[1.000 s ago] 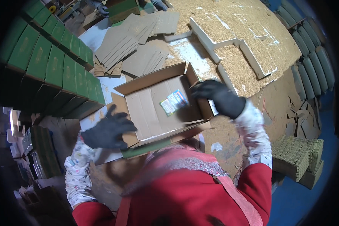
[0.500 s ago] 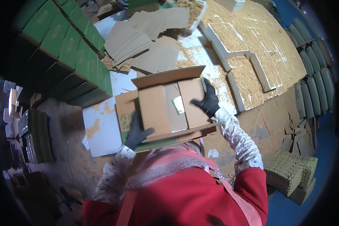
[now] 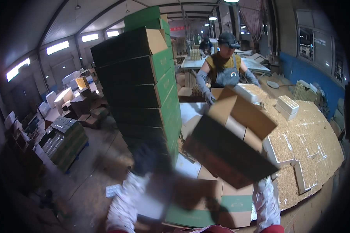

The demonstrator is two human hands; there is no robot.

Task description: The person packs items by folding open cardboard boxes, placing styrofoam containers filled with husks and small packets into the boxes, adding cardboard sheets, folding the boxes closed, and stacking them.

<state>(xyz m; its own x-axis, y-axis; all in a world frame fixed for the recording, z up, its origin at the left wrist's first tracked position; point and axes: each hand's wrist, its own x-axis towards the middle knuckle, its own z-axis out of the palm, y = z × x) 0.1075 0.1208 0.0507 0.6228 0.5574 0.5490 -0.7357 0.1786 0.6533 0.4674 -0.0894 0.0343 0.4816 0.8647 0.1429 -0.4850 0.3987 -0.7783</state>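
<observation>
Head view: the carton (image 3: 231, 155) is up in the air, tipped over, just past the right sleeve (image 3: 266, 204). The right hand itself is hidden behind it, so can't tell how it's gripping, or even if it is. Left hand (image 3: 149, 155) is a dark gloved blur in front of the lower part of the stack (image 3: 165, 97). Wide or narrow, no idea, but I don't see anything in it.

Progress-wise, I'd call the carton's shaping done: walls are up, flaps stick out around the opening. Closing it isn't done, and I can't see enough of the inside to say if anything's in there. The stack rises well above the left hand, so my guess is a decent batch is already made. Right of that hand there's another carton (image 3: 237, 190), looks flat to me, so probably not made up yet. Beyond the right hand, shavings (image 3: 319, 134) cover much of the worktop (image 3: 191, 112).
</observation>
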